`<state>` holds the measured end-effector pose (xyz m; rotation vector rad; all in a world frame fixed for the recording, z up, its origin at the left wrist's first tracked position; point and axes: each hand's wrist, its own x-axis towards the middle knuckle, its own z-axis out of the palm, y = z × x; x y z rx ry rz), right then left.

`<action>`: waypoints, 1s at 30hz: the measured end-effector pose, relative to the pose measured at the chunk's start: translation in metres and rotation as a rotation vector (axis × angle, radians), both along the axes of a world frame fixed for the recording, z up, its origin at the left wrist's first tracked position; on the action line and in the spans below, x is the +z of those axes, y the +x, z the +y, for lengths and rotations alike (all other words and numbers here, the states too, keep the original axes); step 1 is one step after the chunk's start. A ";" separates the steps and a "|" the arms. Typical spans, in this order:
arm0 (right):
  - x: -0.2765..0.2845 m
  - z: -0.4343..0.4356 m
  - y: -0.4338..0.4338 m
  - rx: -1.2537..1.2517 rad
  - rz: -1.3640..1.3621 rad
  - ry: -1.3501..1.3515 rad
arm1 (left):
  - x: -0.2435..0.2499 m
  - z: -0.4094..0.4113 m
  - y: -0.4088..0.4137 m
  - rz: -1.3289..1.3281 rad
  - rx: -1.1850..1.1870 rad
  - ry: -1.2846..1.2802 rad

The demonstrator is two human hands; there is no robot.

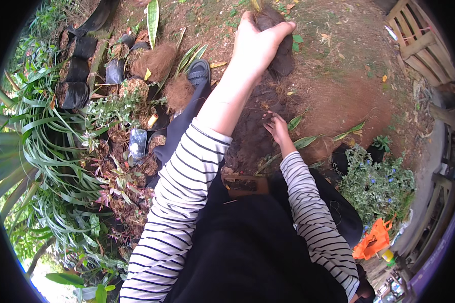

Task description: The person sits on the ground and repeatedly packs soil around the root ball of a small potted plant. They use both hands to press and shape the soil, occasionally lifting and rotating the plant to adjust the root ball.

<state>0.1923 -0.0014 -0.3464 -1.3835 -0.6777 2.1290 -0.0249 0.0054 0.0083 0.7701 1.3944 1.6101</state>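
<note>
At the far end of my reach, my left hand (pixel 256 43) grips a dark brown, soil-covered root ball (pixel 282 57), thumb along its top side. A yellowish stem or leaf base (pixel 256 4) shows at its upper end, cut off by the picture's rim. My right hand (pixel 277 128) hovers over or rests on a heap of dark moist soil (pixel 246 130), its fingers loosely bent and dirty at the tips; nothing shows in it. Variegated snake plant leaves (pixel 305 141) lie beside that hand, near a tuft of brown coconut fibre (pixel 320 148).
To the left lie clumps of fibre (pixel 155 61), a phone (pixel 138 144), a small yellow spool-like thing (pixel 152 120) and black planting bags (pixel 76 70). A wooden frame (pixel 263 186) sits between my legs. Rightward are a blue-flowered plant (pixel 377 181), an orange bag (pixel 373 241) and a wooden pallet (pixel 421 45).
</note>
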 end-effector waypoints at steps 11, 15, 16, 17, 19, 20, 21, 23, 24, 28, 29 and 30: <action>0.275 0.087 0.026 0.324 -0.172 0.690 | -0.023 -0.008 0.017 -0.433 -0.056 0.224; 0.376 0.073 0.037 0.400 -0.252 0.991 | -0.012 -0.022 0.033 -0.556 -0.084 0.147; 0.392 0.064 0.036 0.400 -0.257 1.022 | -0.010 -0.026 0.037 -0.573 -0.070 0.137; 0.408 0.051 0.032 0.401 -0.263 1.053 | -0.007 -0.027 0.041 -0.617 -0.081 0.158; 0.419 0.028 0.029 0.366 -0.235 1.093 | -0.005 -0.030 0.049 -0.707 -0.104 0.186; 0.420 0.018 0.026 0.334 -0.197 1.106 | -0.018 -0.025 0.047 -0.742 -0.174 0.191; 0.419 0.010 0.026 0.292 -0.163 1.115 | -0.021 -0.022 0.049 -0.782 -0.281 0.182; 0.418 -0.003 0.026 0.226 -0.133 1.110 | -0.022 -0.024 0.050 -0.853 -0.486 0.165; 0.417 -0.007 0.029 0.188 -0.146 1.139 | -0.016 -0.026 0.058 -0.736 -0.525 0.176; 0.400 -0.003 0.028 0.032 -0.083 1.112 | -0.014 -0.034 0.075 -0.729 -0.459 0.158; 0.396 0.001 0.028 -0.001 -0.079 1.102 | -0.015 -0.037 0.075 -0.731 -0.504 0.179; 0.389 0.004 0.028 -0.033 -0.068 1.113 | -0.015 -0.043 0.077 -0.738 -0.551 0.195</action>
